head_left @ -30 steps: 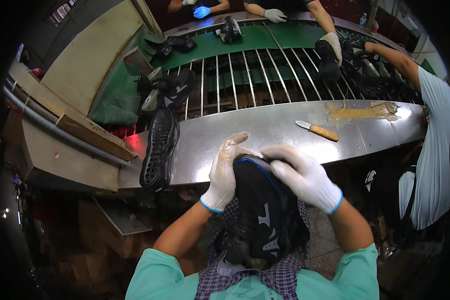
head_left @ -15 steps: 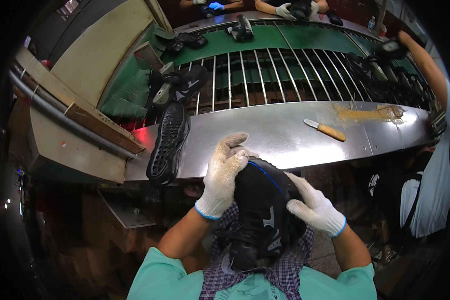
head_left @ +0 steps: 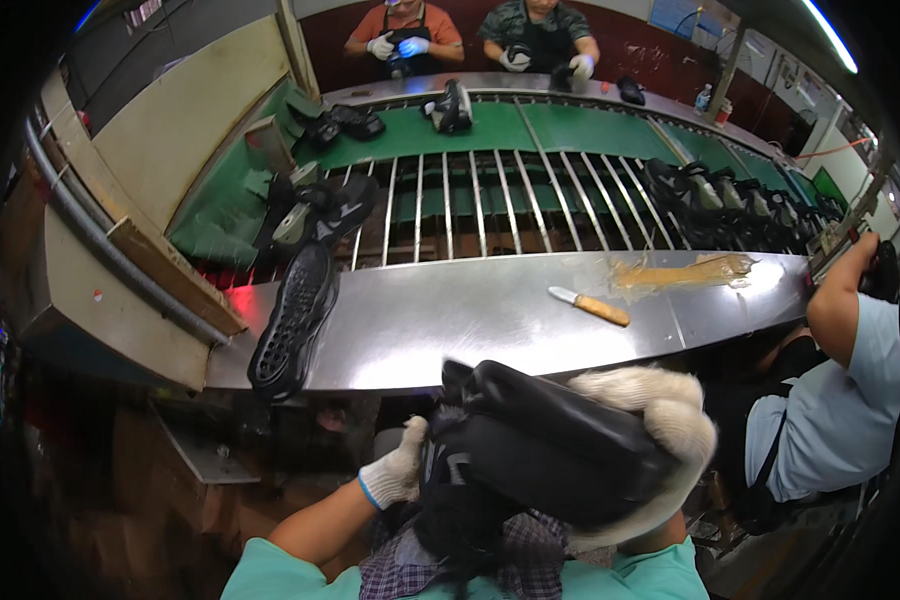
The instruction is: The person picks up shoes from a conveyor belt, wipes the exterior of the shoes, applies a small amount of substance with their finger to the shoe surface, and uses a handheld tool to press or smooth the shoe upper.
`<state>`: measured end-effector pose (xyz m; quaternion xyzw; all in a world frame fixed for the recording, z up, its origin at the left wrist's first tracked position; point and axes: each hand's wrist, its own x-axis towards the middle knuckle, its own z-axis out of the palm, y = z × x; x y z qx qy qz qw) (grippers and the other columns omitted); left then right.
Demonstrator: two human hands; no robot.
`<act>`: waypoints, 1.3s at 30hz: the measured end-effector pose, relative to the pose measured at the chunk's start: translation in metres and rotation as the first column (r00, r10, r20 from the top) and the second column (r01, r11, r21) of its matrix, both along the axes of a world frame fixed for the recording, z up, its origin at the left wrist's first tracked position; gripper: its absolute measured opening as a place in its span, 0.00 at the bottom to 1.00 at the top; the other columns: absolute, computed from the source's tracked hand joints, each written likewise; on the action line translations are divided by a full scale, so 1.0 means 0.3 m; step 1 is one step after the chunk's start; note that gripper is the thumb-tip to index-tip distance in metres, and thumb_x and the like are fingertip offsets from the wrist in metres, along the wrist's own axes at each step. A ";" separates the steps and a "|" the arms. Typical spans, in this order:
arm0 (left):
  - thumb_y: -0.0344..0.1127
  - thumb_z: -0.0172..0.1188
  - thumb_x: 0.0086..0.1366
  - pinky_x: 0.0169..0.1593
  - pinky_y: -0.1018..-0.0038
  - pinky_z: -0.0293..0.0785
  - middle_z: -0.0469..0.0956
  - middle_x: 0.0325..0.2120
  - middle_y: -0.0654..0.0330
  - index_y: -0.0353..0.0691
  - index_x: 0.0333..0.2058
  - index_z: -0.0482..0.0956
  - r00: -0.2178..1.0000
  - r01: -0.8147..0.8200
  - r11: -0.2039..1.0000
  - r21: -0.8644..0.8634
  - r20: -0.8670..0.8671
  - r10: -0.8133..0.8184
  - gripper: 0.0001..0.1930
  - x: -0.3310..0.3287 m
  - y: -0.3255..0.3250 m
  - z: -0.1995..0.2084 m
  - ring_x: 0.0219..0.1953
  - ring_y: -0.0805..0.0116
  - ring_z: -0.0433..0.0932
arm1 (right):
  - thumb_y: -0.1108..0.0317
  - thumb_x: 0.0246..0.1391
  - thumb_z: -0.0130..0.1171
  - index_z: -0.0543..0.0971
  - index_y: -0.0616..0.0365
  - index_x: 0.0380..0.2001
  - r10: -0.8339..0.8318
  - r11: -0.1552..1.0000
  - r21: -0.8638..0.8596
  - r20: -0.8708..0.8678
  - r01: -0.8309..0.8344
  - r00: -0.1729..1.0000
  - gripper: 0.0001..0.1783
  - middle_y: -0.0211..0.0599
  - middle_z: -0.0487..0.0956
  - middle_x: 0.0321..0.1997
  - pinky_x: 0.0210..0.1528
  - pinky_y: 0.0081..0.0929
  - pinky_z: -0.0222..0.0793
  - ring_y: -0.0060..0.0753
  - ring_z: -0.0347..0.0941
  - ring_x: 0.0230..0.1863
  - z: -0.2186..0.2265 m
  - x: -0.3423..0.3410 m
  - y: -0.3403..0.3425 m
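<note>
In front of my chest I hold a black shoe upper (head_left: 540,440), with grey trim on its left side, blurred by motion. My left hand (head_left: 398,468), in a white knit glove with a blue cuff, grips its left side; the thumb points up and the fingers are partly hidden behind it. Around the right end is my right hand (head_left: 670,425), also gloved in white, its fingers curled over the top. Beyond the shoe, a knife (head_left: 590,305) with a wooden handle lies on the metal bench edge (head_left: 420,335).
A black shoe sole (head_left: 295,320) overhangs the bench at left, beside piled shoe parts (head_left: 315,210). Metal rollers (head_left: 480,200) and a green belt (head_left: 570,130) run beyond. More shoes (head_left: 730,200) stand at right. Two people work opposite; another person (head_left: 830,400) sits at right.
The shoe has turned from upright to lying sideways, and my right hand has moved over its right end. My left hand has come down and left. The view has tilted up.
</note>
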<state>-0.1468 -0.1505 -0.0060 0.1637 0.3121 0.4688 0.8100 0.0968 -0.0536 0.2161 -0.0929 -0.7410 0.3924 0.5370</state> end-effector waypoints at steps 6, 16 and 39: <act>0.45 0.80 0.60 0.59 0.66 0.81 0.85 0.52 0.52 0.28 0.64 0.74 0.757 0.208 0.898 0.388 -0.645 0.103 0.40 -0.260 0.130 0.296 0.53 0.65 0.84 | 0.14 0.65 0.32 0.69 0.67 0.70 0.086 0.615 -0.777 -0.100 -0.132 0.991 0.62 0.49 0.74 0.66 0.76 0.43 0.65 0.44 0.70 0.69 -0.569 0.105 -0.027; 0.63 0.84 0.45 0.60 0.57 0.79 0.83 0.52 0.41 0.32 0.63 0.76 -0.035 0.870 0.482 0.107 -0.960 0.277 0.54 0.036 0.264 0.365 0.54 0.44 0.83 | 0.31 0.70 0.52 0.69 0.55 0.75 0.173 0.929 -0.365 0.587 0.067 0.790 0.45 0.49 0.78 0.69 0.73 0.49 0.70 0.54 0.76 0.68 -0.321 -0.028 0.162; 0.52 0.48 0.83 0.51 0.65 0.84 0.90 0.35 0.47 0.27 0.38 0.88 0.601 0.126 0.735 0.666 -0.641 0.477 0.31 -0.137 0.220 -0.006 0.40 0.59 0.89 | 0.64 0.49 0.64 0.84 0.56 0.23 0.170 0.945 -0.324 0.400 -0.035 0.901 0.09 0.55 0.79 0.68 0.79 0.60 0.55 0.60 0.69 0.75 -0.659 0.249 -0.219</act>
